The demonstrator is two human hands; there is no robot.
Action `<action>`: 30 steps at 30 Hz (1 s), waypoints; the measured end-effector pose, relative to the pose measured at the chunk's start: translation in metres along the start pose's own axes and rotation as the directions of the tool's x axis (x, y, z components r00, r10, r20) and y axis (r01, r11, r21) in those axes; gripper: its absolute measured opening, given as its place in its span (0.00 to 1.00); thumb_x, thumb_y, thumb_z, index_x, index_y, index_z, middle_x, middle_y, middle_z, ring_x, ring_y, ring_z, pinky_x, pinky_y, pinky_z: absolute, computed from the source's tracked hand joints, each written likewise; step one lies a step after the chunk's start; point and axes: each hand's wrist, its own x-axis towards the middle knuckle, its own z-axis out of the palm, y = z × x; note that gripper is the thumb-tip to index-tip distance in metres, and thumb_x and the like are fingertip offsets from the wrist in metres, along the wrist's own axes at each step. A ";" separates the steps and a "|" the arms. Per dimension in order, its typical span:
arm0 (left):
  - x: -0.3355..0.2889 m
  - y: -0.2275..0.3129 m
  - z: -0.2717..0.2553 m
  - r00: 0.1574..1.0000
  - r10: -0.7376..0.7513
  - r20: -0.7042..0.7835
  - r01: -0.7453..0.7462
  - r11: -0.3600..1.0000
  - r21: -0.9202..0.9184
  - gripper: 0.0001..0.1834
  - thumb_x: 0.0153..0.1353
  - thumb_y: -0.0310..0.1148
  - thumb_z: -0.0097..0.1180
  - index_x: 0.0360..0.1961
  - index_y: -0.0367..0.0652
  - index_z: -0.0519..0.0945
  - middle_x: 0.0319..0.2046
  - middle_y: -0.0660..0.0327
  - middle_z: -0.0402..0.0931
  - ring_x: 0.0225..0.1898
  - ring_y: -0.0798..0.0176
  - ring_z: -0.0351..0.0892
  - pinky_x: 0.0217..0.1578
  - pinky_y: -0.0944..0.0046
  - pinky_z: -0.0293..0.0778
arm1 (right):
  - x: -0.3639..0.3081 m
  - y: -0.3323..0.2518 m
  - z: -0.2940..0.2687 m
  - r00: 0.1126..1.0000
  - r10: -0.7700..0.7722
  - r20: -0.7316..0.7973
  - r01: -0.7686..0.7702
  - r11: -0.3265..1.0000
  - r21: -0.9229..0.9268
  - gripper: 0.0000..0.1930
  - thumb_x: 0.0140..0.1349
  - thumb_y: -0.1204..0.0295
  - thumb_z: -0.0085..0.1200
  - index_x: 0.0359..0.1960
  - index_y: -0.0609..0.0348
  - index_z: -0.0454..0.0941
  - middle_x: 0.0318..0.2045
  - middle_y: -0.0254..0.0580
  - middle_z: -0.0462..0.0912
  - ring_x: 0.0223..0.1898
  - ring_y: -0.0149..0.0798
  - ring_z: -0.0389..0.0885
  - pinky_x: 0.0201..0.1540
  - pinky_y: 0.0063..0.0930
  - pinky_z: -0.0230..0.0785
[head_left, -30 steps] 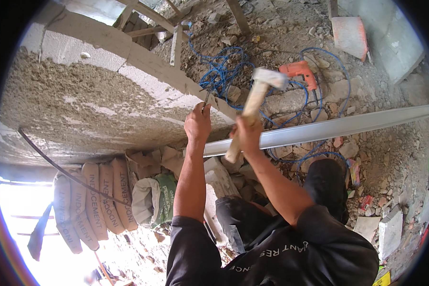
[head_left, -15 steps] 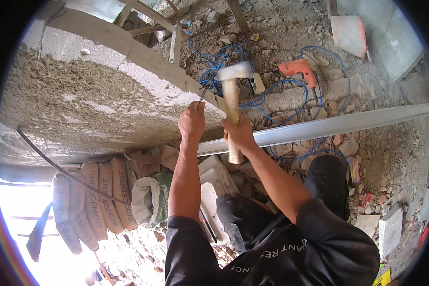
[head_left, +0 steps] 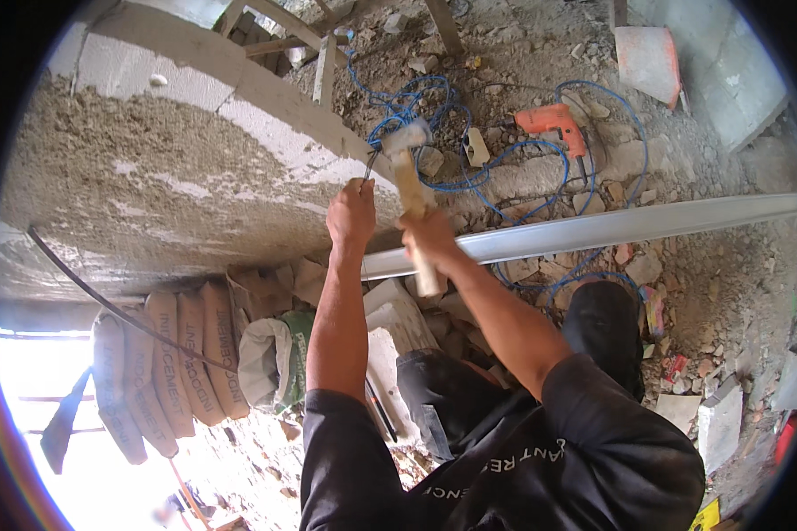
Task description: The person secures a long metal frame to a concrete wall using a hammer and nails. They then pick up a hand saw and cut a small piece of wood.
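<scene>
My right hand (head_left: 429, 239) is wrapped round the pale wooden handle of a hammer (head_left: 407, 181). The hammer's grey head, smeared by motion, is close to the top of a thin dark metal rod (head_left: 369, 165). Closed fingers of my left hand (head_left: 352, 214) hold that rod against the end of the block wall (head_left: 279, 146). Whether the hammer head touches the rod I cannot tell. The rod's lower part is hidden in my fist.
A silver metal channel (head_left: 611, 232) lies right of my hands. Beyond it are an orange power drill (head_left: 551, 122), tangled blue cable (head_left: 407, 111) and rubble. Several cement bags (head_left: 164, 354) stand at left. A stained bucket (head_left: 648, 64) lies at the far right.
The hammer has swung left and its head now sits beside the rod's top. My right hand moved left with it; my left hand shifted slightly left, still holding the rod.
</scene>
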 end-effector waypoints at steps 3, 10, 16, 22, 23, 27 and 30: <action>0.000 -0.004 -0.004 0.999 -0.033 0.037 0.032 0.999 0.037 0.15 0.61 0.41 0.50 0.34 0.40 0.79 0.28 0.47 0.78 0.33 0.42 0.76 0.34 0.51 0.70 | -0.005 0.002 0.004 0.976 -0.172 -0.131 0.194 0.964 0.183 0.09 0.54 0.70 0.52 0.25 0.62 0.68 0.13 0.36 0.70 0.10 0.30 0.70 0.12 0.26 0.64; -0.001 -0.001 -0.006 0.997 -0.067 0.042 0.065 0.997 0.043 0.16 0.60 0.43 0.50 0.36 0.41 0.80 0.29 0.47 0.78 0.34 0.42 0.77 0.36 0.51 0.70 | -0.002 -0.008 -0.010 0.992 -0.099 0.075 0.104 0.993 -0.054 0.07 0.55 0.72 0.52 0.27 0.62 0.69 0.15 0.36 0.70 0.11 0.29 0.70 0.13 0.26 0.65; -0.001 -0.003 0.004 0.999 -0.031 0.011 0.031 0.998 0.049 0.16 0.61 0.43 0.48 0.37 0.42 0.79 0.30 0.47 0.78 0.35 0.42 0.77 0.36 0.50 0.71 | -0.014 -0.025 -0.005 0.998 -0.010 0.064 0.008 0.999 0.034 0.07 0.55 0.72 0.51 0.27 0.62 0.68 0.14 0.36 0.69 0.11 0.30 0.69 0.13 0.27 0.64; 0.000 0.007 0.004 0.998 -0.063 0.030 0.062 0.998 0.025 0.16 0.61 0.42 0.49 0.37 0.40 0.79 0.29 0.45 0.78 0.34 0.42 0.77 0.35 0.50 0.70 | -0.009 -0.007 0.009 0.995 -0.024 0.094 0.012 0.992 0.129 0.08 0.56 0.71 0.53 0.29 0.63 0.70 0.13 0.36 0.69 0.10 0.31 0.68 0.11 0.27 0.63; -0.001 0.005 0.003 0.998 -0.058 0.026 0.058 0.998 0.027 0.16 0.61 0.42 0.49 0.37 0.40 0.79 0.29 0.45 0.78 0.34 0.41 0.77 0.35 0.50 0.71 | -0.008 -0.007 0.004 0.993 -0.034 0.113 0.026 0.997 0.071 0.08 0.56 0.71 0.53 0.29 0.63 0.70 0.13 0.37 0.69 0.10 0.31 0.68 0.11 0.27 0.63; -0.001 -0.002 0.004 1.000 -0.028 0.004 0.029 0.999 -0.031 0.16 0.61 0.41 0.50 0.37 0.38 0.79 0.28 0.44 0.78 0.33 0.41 0.77 0.33 0.52 0.71 | -0.009 -0.016 0.003 0.994 -0.062 0.092 0.064 0.998 -0.019 0.10 0.54 0.69 0.52 0.28 0.66 0.70 0.15 0.38 0.70 0.12 0.32 0.70 0.13 0.28 0.66; 0.004 0.002 0.010 0.999 -0.048 0.001 0.048 0.997 -0.064 0.16 0.60 0.41 0.50 0.37 0.37 0.79 0.28 0.44 0.78 0.32 0.43 0.77 0.33 0.53 0.71 | -0.007 -0.028 -0.011 0.988 -0.031 0.149 0.064 0.973 -0.223 0.13 0.53 0.68 0.53 0.28 0.71 0.72 0.15 0.40 0.73 0.12 0.33 0.72 0.14 0.29 0.67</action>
